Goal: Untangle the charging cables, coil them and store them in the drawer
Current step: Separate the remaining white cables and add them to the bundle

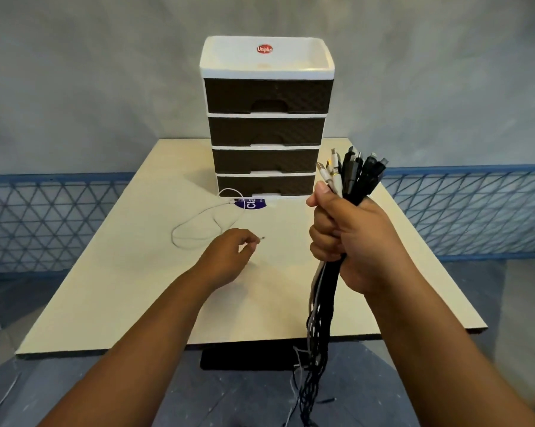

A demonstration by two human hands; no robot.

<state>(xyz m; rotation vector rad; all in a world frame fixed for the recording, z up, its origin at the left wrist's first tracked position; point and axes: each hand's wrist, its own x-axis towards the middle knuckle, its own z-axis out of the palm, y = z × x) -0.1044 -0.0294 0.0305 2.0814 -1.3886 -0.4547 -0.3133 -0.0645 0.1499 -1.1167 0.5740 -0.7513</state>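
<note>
The bundle of black and white charging cables stands gripped in my right hand, tails hanging below the pale wooden table. My left hand pinches the plug of one thin white cable lying loose, uncoiled. The brown four-drawer plastic cabinet is closed; I judge nearly everything remains.

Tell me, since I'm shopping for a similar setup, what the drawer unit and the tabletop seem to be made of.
The drawer unit looks like moulded plastic: a glossy white frame and top tray, with dark brown fronts embossed in a woven, rattan-like pattern. The tabletop seems to be laminated board: a smooth, matte cream surface with a thin, straight edge. Its core does not show.
</note>
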